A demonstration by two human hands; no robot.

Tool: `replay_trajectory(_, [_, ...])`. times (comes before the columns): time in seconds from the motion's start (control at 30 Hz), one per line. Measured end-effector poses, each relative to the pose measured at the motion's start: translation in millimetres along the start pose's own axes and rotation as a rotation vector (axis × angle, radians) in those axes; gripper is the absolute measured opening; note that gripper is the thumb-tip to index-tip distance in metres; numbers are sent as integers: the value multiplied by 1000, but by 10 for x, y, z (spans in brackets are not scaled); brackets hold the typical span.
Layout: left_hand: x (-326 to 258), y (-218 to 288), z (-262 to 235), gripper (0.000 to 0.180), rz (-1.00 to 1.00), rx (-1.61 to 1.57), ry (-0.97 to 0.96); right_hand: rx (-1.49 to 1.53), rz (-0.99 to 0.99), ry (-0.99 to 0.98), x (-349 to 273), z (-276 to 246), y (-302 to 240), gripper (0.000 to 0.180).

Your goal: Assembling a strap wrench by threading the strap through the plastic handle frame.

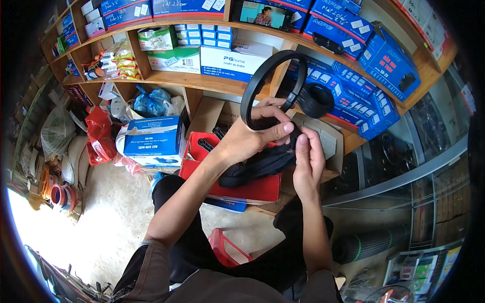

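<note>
The left hand is closed around a black ring, with the thumb pressed on the rim. The ring stands up above the hand, in front of the shelves. The right hand is just beside the left one, touching it, and its fingers pinch a soft black cloth piece that hangs down under both hands. Both hands are curled shut on these black parts.

The ring looks thin and light. It seems stiff enough to keep its round shape, so I think the rim is the best place to hold it. The cloth part looks floppy and may slip, so pinching it tight seems wise.

Just below the hands is a red box, lying open, with some black parts inside. To the left of the hands sits a blue and white carton, shut. I cannot tell what is in it. Farther left is a red plastic bag.

Past the hands, a round black cup-shaped part sits near the shelf edge. The wooden shelves behind hold many closed blue boxes.
</note>
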State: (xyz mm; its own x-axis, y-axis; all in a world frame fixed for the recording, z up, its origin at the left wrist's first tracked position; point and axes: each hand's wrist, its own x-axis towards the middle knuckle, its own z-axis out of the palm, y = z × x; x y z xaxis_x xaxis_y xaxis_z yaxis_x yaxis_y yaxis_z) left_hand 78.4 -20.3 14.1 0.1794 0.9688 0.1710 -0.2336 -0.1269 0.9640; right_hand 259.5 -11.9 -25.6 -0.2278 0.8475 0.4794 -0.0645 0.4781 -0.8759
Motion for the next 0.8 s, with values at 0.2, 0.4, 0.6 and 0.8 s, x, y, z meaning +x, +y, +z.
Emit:
replay_trajectory(0.2, [33,-223,97,31,263,-41,-55,424,160,-57,10,90,-40,30])
replay_trajectory(0.4, [5,-223,142,24,168,-152,1,452,158,-121,65,8,-49,27])
replay_trajectory(0.6, [-25,-135,30,17,216,-55,28,538,82,-103,60,-118,-72,34])
replay_trajectory(0.8, [-68,-70,25,30,54,-283,-84,99,-21,-6,94,-188,-53,30])
